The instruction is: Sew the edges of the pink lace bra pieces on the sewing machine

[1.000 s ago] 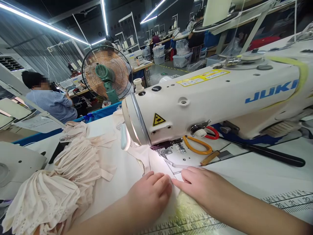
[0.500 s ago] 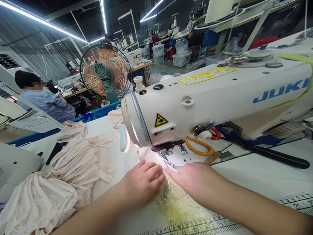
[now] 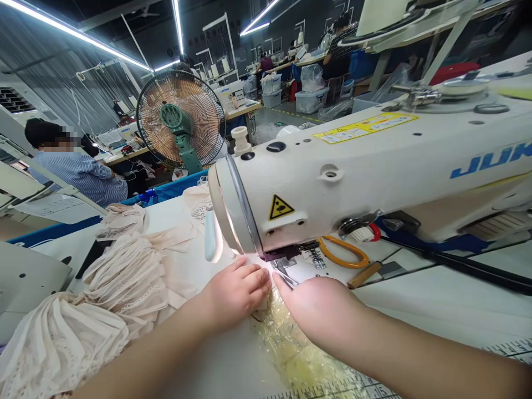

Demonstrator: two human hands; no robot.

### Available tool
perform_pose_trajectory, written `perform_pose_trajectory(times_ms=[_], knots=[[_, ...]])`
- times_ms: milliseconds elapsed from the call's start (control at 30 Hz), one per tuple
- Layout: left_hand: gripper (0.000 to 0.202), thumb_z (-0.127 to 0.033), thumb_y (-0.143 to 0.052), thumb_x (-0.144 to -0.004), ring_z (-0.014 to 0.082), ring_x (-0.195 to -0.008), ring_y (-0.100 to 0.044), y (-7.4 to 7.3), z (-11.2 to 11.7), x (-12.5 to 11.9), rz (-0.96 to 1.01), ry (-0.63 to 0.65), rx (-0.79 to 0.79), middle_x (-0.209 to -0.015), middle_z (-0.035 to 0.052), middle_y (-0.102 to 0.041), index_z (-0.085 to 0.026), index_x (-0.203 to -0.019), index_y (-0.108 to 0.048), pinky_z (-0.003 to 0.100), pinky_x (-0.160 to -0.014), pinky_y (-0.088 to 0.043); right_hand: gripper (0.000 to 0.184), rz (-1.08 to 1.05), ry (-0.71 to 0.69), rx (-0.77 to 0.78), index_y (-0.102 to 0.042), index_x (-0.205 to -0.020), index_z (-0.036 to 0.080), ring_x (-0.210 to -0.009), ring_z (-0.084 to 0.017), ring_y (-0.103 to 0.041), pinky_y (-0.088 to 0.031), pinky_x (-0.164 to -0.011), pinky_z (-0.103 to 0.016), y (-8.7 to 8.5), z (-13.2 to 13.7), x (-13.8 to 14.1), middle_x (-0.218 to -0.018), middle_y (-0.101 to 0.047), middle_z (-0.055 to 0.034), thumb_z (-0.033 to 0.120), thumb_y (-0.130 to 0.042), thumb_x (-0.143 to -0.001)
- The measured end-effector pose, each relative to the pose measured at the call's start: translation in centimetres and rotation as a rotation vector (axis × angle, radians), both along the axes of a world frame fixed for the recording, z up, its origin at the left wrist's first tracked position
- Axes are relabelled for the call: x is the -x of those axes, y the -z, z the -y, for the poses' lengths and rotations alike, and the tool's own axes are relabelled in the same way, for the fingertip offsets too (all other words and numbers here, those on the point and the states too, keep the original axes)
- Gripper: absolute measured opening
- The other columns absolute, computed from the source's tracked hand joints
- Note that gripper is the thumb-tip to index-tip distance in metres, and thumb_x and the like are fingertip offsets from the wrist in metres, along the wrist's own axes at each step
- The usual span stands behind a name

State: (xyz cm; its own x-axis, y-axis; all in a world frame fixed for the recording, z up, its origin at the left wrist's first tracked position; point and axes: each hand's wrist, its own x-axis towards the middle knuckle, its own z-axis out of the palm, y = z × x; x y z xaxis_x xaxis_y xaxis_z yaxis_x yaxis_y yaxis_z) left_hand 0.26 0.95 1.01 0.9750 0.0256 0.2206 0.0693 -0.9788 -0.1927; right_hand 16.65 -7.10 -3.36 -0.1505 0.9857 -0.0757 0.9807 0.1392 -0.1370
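My left hand point(image 3: 239, 289) lies in front of the sewing machine's needle area, fingers curled together on a pale fabric piece point(image 3: 261, 306) mostly hidden under them. Close to its right, my right hand point(image 3: 318, 302) is closed around a slim, shiny metal tool point(image 3: 286, 275) that looks like tweezers. The tool's tip points in under the head of the white sewing machine point(image 3: 316, 183). Its far end disappears in the palm. Crinkled yellowish clear film point(image 3: 291, 346) covers the surface below both hands.
Gathered beige lace-edged fabric point(image 3: 120, 277) is heaped at left. Orange-handled scissors point(image 3: 344, 255) lie behind my right hand. A printed ruler point(image 3: 374, 388) runs along the front edge. Beyond stand a fan point(image 3: 180, 119) and a seated person in a striped shirt point(image 3: 83, 174).
The view has shifted a little, so the machine appears farther right. Both hands have moved slightly left, and the metal tool has shifted with my right hand.
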Motion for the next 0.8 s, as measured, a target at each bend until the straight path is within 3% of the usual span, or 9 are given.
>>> perform_pose_trajectory(times_ms=[67, 167, 267, 367, 433, 600, 700, 800], knots=[[0.022, -0.013, -0.04, -0.092, 0.0217, -0.093, -0.059, 0.1, -0.3, 0.0, 0.007, -0.011, -0.037, -0.1, 0.0115, -0.066, -0.01, -0.098, -0.061, 0.038, -0.081, -0.046, 0.085, 0.071, 0.011, 0.114, -0.044, -0.131, 0.008, -0.04, -0.024, -0.055, -0.041, -0.043, -0.034, -0.3, -0.5, 0.6, -0.042, -0.059, -0.0054, 0.031, -0.072, -0.055], [0.025, -0.014, -0.038, -0.093, 0.0215, -0.093, -0.058, 0.5, -0.8, 0.2, 0.0, -0.033, -0.086, -0.106, 0.011, -0.064, -0.011, -0.105, -0.059, 0.039, -0.083, -0.046, 0.094, 0.189, 0.009, 0.287, -0.037, -0.135, 0.007, -0.042, -0.025, -0.056, -0.041, -0.043, -0.035, -2.2, -0.9, 1.3, -0.044, -0.061, -0.0071, 0.023, -0.074, -0.05], [0.024, -0.015, -0.041, -0.092, 0.0213, -0.095, -0.057, 0.9, -1.3, 0.4, -0.01, -0.055, -0.095, -0.108, 0.0096, -0.064, -0.012, -0.107, -0.059, 0.036, -0.08, -0.047, 0.099, 0.276, -0.037, 0.297, -0.028, -0.14, 0.009, -0.045, -0.025, -0.057, -0.04, -0.042, -0.033, -4.1, -0.5, 1.4, -0.048, -0.063, -0.0071, 0.011, -0.07, -0.05], [0.022, -0.017, -0.043, -0.091, 0.022, -0.098, -0.057, 1.1, -1.7, 0.5, -0.022, -0.086, -0.103, -0.108, 0.0088, -0.064, -0.012, -0.105, -0.06, 0.033, -0.072, -0.048, 0.095, 0.297, -0.088, 0.259, -0.028, -0.14, 0.013, -0.045, -0.022, -0.058, -0.037, -0.04, -0.028, -4.3, 0.7, 0.9, -0.052, -0.063, -0.006, 0.006, -0.064, -0.053], [0.023, -0.017, -0.042, -0.091, 0.022, -0.096, -0.058, 1.1, -2.0, 0.6, -0.031, -0.108, -0.117, -0.107, 0.0097, -0.064, -0.012, -0.104, -0.06, 0.032, -0.069, -0.048, 0.087, 0.281, -0.128, 0.134, -0.037, -0.136, 0.015, -0.046, -0.02, -0.057, -0.036, -0.04, -0.027, -3.3, 1.6, 0.5, -0.058, -0.064, -0.0062, 0.007, -0.063, -0.053], [0.031, -0.017, -0.039, -0.09, 0.0232, -0.087, -0.06, 1.2, -2.3, 1.0, -0.132, -0.249, -0.109, -0.098, 0.0111, -0.065, -0.015, -0.117, -0.056, 0.036, -0.072, -0.049, 0.067, 0.169, -0.144, -0.449, -0.06, -0.116, 0.018, -0.049, -0.017, -0.054, -0.038, -0.044, -0.028, 0.3, 3.7, -0.7, -0.059, -0.059, -0.0009, 0.011, -0.06, -0.049], [0.036, -0.016, -0.043, -0.087, 0.0276, -0.102, -0.056, 1.1, -2.1, 1.0, -0.145, -0.5, -0.048, -0.107, 0.0089, -0.063, -0.025, -0.121, -0.053, 0.039, -0.078, -0.048, 0.064, 0.117, -0.114, -0.593, -0.063, -0.109, 0.02, -0.049, -0.016, -0.052, -0.036, -0.046, -0.028, 1.0, 4.1, -1.1, -0.056, -0.056, 0.002, 0.01, -0.059, -0.046], [0.028, -0.019, -0.051, -0.084, 0.0335, -0.114, -0.048, 0.6, -2.1, 0.6, -0.111, -0.79, 0.046, -0.113, 0.0115, -0.06, -0.022, -0.111, -0.06, 0.045, -0.088, -0.043, 0.062, 0.083, -0.099, -0.612, -0.063, -0.107, 0.021, -0.051, -0.015, -0.051, -0.034, -0.048, -0.028, 1.2, 4.0, -1.2, -0.057, -0.056, 0.0025, 0.011, -0.062, -0.046]])
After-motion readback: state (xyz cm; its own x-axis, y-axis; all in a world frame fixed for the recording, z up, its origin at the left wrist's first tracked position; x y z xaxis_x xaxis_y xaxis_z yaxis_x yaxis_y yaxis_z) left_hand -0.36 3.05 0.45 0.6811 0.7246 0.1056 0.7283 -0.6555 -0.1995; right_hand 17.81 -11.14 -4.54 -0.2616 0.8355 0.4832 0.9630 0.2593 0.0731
